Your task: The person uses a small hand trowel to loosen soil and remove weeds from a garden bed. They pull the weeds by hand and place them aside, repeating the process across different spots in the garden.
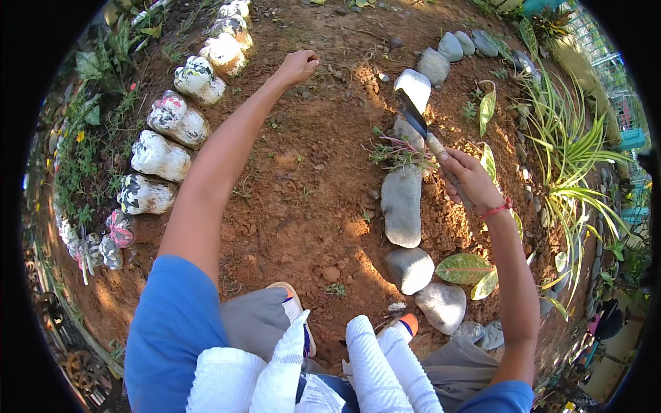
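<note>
My right hand (467,178) grips the worn handle of a hand trowel (413,114). Its dark, narrow metal blade points up and away, its tip in front of a pale sunlit stone (414,88). Just below the blade, a leafy weed with reddish stems (400,155) lies across the row of stones, close to my fingers. My left hand (299,67) is stretched far forward over the bare brown soil (289,191). Its fingers are curled in, and nothing shows in them.
Large grey stones (403,206) edge a bed on the right, with variegated leafy plants (465,268) and a spider plant (573,160). Painted plastic-bottle edging (162,155) lines the left bed. White towels (374,366) hang before me, above my shoes (297,315).
</note>
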`<move>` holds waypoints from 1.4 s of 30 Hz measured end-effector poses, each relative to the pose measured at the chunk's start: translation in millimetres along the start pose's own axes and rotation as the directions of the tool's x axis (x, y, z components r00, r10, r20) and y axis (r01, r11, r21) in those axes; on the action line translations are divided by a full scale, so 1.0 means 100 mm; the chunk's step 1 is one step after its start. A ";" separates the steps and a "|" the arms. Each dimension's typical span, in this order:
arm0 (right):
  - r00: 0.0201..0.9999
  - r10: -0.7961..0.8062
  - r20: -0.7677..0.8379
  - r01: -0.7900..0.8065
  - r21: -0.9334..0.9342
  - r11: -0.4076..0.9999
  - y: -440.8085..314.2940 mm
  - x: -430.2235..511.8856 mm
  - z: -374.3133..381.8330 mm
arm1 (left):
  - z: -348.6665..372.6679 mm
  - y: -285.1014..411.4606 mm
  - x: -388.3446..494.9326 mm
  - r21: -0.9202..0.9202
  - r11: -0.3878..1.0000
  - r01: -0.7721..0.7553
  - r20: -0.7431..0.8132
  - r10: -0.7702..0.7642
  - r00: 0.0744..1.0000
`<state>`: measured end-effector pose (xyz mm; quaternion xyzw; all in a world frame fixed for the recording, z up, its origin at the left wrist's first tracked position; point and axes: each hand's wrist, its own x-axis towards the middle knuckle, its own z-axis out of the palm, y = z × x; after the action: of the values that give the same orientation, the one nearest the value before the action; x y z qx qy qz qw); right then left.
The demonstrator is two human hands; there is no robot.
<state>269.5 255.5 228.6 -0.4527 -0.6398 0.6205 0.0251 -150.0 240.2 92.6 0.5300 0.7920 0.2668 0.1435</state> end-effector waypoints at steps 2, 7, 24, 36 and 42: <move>1.000 -0.018 0.020 0.018 0.015 1.000 -0.02 0.04 0.07 | 0.21 -0.01 0.13 0.111 0.992 -0.060 -0.014 0.062 0.998; 0.999 -0.045 0.027 0.042 0.096 0.994 0.01 0.04 0.22 | 0.74 -0.13 0.13 0.400 0.915 -0.045 -0.048 0.070 0.996; 0.985 0.099 0.139 -0.088 -0.086 0.992 -0.01 -0.10 0.36 | -0.38 0.16 0.24 -0.184 0.954 0.236 0.117 -0.217 0.969; 0.988 -0.027 -0.149 0.053 0.170 0.984 -0.07 -0.41 -0.12 | 0.17 1.15 0.21 0.056 0.995 -0.083 0.058 0.080 0.995; 0.986 -0.010 -0.166 0.046 0.219 0.975 0.09 -0.46 -0.26 | 0.69 1.44 -0.41 -0.018 0.931 -0.364 0.375 0.344 0.861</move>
<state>316.8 245.8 252.0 -0.4874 -0.5686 0.6485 0.1367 11.5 264.0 116.9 0.7107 0.6464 0.1622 0.2251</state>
